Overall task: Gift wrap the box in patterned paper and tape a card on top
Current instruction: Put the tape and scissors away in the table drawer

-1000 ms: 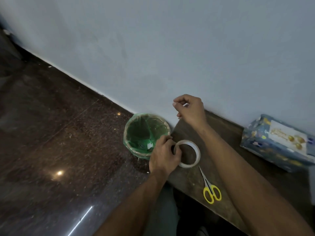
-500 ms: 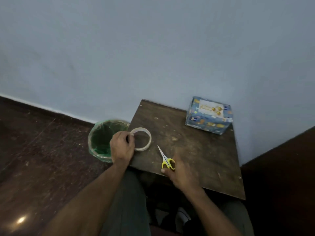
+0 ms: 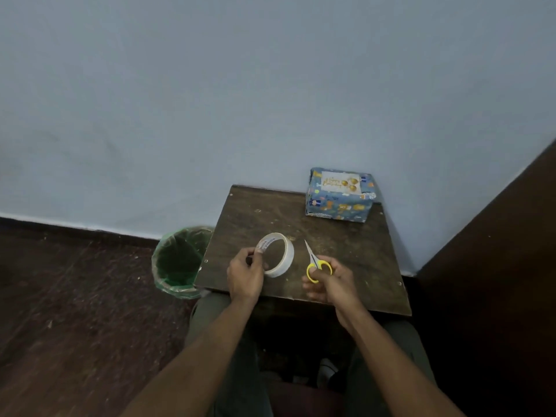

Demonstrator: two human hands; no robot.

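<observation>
since the earlier frame the tape roll (image 3: 277, 254) has come up off the small wooden table (image 3: 355, 251) and now stands tilted on edge, with the left hand (image 3: 245, 273) pinching its rim, fingers curled on the near side. right hand (image 3: 332, 281) has gone from just reaching to actually gripping the yellow-handled scissors (image 3: 316, 263), fingers round the loops, blades shut and pointing away at the wall. the wrapped box (image 3: 339, 194) sits at the far right corner of the table up against the wall, well apart from both hands, blue patterned paper already on and a white card (image 3: 340, 183) lying on top. can't tell if the card is taped yet. the box looks light and stiff, but i'd guess the paper is slick and creases easily, so i'd take it by the two short sides, not the top. tape is thin and floppy once peeled, and will stick to itself. card reads "happy birthday" in gold, i think; print inside the tape core is too small to read. green-lined bin (image 3: 180, 260) stands on the floor left of the table.
</observation>
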